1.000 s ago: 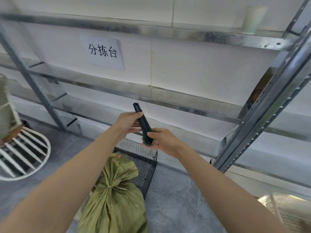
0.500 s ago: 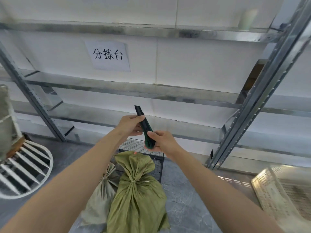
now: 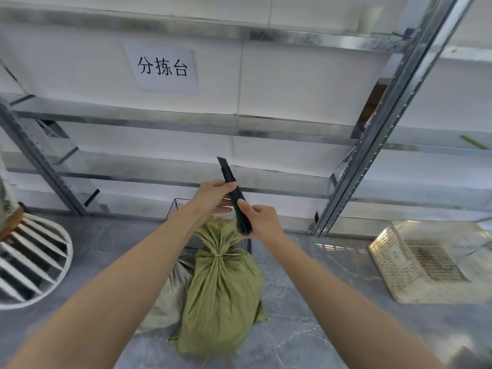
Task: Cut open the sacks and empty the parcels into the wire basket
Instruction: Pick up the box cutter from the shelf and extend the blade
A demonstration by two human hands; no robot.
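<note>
As the left hand [image 3: 210, 198] and right hand [image 3: 262, 221] together grasp a utility knife [image 3: 232, 191], two sacks stand below them on the floor [image 3: 306, 328].

Nearest, a green woven sack [image 3: 221, 296] stands upright, its neck cinched by a thin pale tie [image 3: 223, 255], with a paler sack [image 3: 170, 296] leaning against its left side. Above the bunched top, the right hand is wrapped round the lower end of the dark green knife, while the left hand pinches the body higher up. The tip points up and away, and whether the blade is out cannot be told. Just behind the sacks sits the black wire basket [image 3: 175, 209], mostly hidden by hands and sack. A pale plastic crate [image 3: 399, 262] lies to the right, a white slatted round rack [image 3: 34, 262] to the left. Beyond rises galvanised metal shelving [image 3: 386, 129], with a paper sign [image 3: 163, 69] in Chinese characters on the white wall.
</note>
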